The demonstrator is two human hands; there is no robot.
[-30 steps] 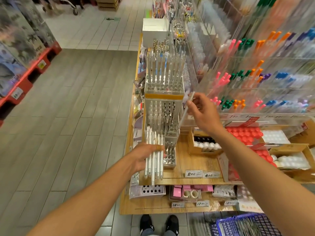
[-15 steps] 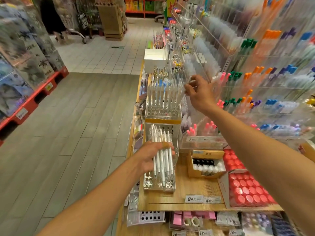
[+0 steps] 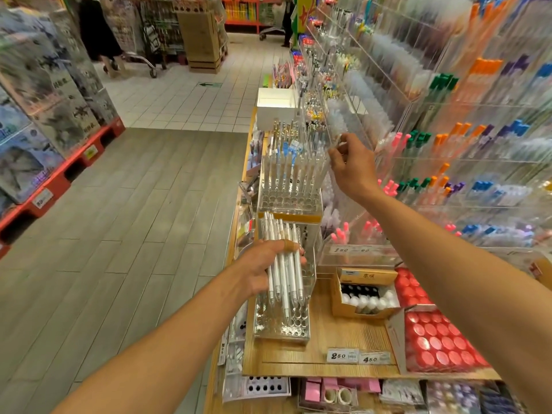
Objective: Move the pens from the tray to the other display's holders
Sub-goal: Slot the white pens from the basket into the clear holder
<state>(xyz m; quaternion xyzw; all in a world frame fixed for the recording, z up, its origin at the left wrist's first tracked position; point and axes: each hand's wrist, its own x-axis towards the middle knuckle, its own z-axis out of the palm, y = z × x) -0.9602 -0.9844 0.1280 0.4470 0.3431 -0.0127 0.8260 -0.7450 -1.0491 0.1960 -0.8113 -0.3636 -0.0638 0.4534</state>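
Observation:
My left hand (image 3: 263,268) grips a bundle of several white pens (image 3: 285,264), held upright over the near clear tray with round holes (image 3: 280,324). My right hand (image 3: 349,165) is raised at the right edge of the farther clear pen display (image 3: 289,198), pinching one clear-white pen (image 3: 336,144) between thumb and fingers. That display's back rows hold several upright white and blue pens; its front holes look bare. The pinched pen's lower part is hidden by my fingers.
Clear wall racks (image 3: 448,144) full of coloured pens rise on the right. A wooden shelf (image 3: 328,339) carries a cardboard box of bottles (image 3: 364,294) and a red-capped box (image 3: 439,339). The open aisle floor lies left; a person with a cart (image 3: 98,34) stands far back.
My right hand lifted a single pen up and away from the near tray toward the farther display. My left hand kept the bundle, and my view rose.

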